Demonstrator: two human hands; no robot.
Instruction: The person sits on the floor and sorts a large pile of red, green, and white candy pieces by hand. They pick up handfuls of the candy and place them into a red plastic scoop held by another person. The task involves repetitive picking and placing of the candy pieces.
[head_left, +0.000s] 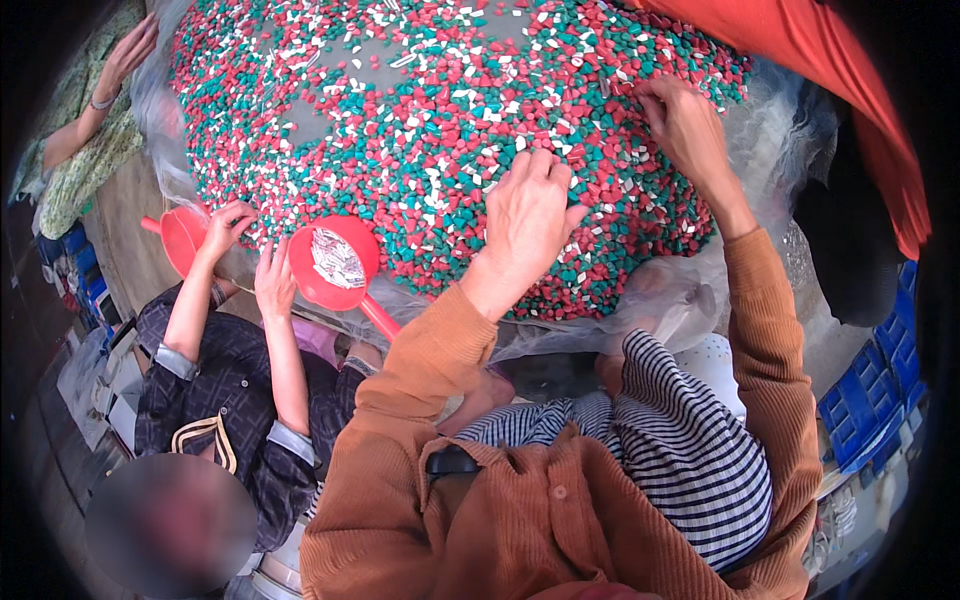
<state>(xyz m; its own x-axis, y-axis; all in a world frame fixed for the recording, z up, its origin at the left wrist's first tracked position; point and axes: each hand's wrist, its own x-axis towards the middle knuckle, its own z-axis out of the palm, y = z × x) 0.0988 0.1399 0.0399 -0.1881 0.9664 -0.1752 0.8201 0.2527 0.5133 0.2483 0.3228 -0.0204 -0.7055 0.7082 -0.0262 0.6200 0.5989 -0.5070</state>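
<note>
The left hand (525, 215) and right hand (685, 125) were laid on the beads (400, 130), fingers bent down; nothing was seen gripped. A red scoop (335, 265) was held nearby.

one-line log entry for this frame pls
left hand: flat on pile of red, green, white pieces | right hand: fingers in pile, far edge | co-worker beside: red scoop holding white pieces

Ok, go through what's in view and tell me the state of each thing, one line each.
left hand: palm down, fingers bent, resting on the pile
right hand: fingers curled, picking in the pieces
pile of red, green and white pieces: mixed, spread over clear plastic sheet
red scoop: held by a co-worker, holds some white pieces
second red scoop: held at the pile's edge, contents hidden
</note>
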